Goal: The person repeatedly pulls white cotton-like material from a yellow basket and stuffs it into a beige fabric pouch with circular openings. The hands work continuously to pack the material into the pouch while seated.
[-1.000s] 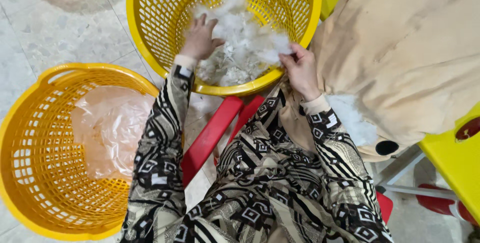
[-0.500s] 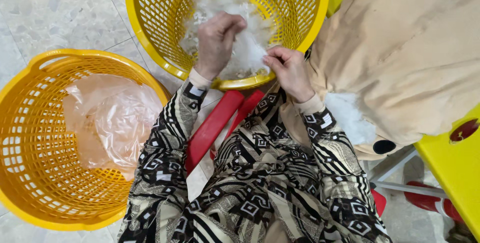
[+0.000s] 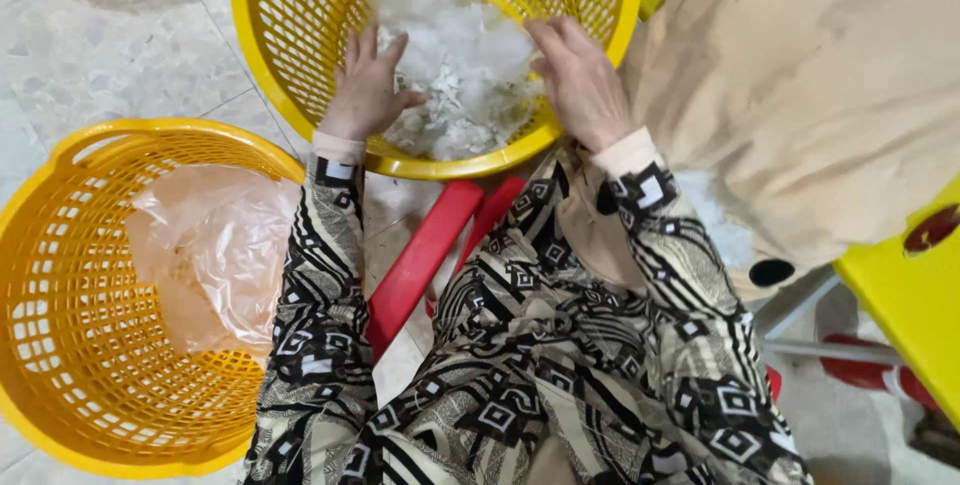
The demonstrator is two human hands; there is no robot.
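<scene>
White fluffy feather heap (image 3: 455,75) in round yellow plastic basket (image 3: 290,55): left hand (image 3: 368,90), earlier atop it, and right hand (image 3: 580,80) now flank it, fingers spread.

Both hands sit in a yellow basket (image 3: 300,65) of glossy moulded plastic lattice, and the white stuff (image 3: 455,75) under the grip looks soft, fluffy and matt, like feathers or fibre scraps. Left of the grip, a second yellow basket (image 3: 60,385) holds a thin, crinkly, see-through plastic bag (image 3: 215,255). The floor (image 3: 120,55) is smooth speckled stone tile. Sleeves are matt printed cloth.
</scene>
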